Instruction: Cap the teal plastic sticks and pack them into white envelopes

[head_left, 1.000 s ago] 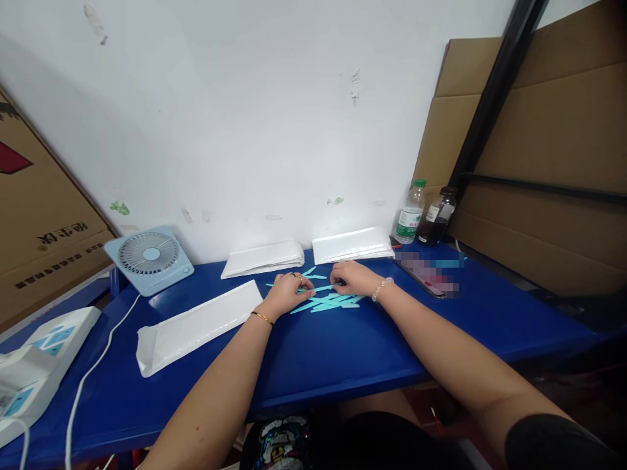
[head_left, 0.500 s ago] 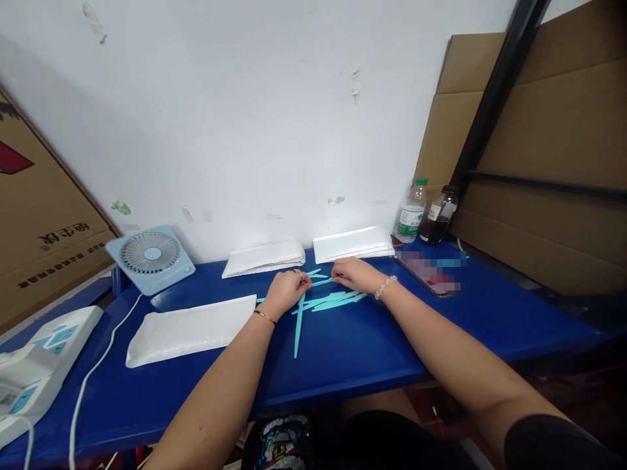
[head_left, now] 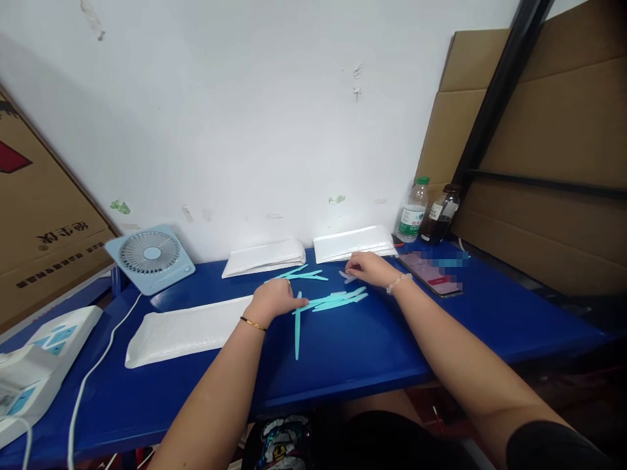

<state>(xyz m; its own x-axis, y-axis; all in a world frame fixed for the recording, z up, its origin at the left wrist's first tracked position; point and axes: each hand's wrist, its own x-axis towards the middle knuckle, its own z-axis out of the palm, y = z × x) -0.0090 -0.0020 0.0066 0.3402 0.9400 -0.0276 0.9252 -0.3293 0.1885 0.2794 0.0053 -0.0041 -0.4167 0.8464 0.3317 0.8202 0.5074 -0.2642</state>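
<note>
My left hand (head_left: 278,300) is over several slim teal sticks, which look like eyebrow razors. Its thumb stretches right, onto the ends of the near group of teal sticks (head_left: 337,300), while the other fingers are partly hidden. Just beyond that hand, more teal sticks (head_left: 296,275) lie crossed. One single teal stick (head_left: 296,336) points toward me. With fingertips pinched together, my right hand (head_left: 365,267) is down at some small clear plastic caps (head_left: 347,277) and seems to hold one.
White padded mailers lie left (head_left: 191,329), at the back (head_left: 264,257) and back right (head_left: 350,245). A blue fan (head_left: 151,256) and a power strip (head_left: 53,365) are at left. Right are a phone (head_left: 426,271), a water bottle (head_left: 412,215) and a dark drink bottle (head_left: 438,219).
My hands have moved apart. The left has come back toward me and left, leaving the far teal sticks in view. The right has shifted slightly right, beside small clear caps.
</note>
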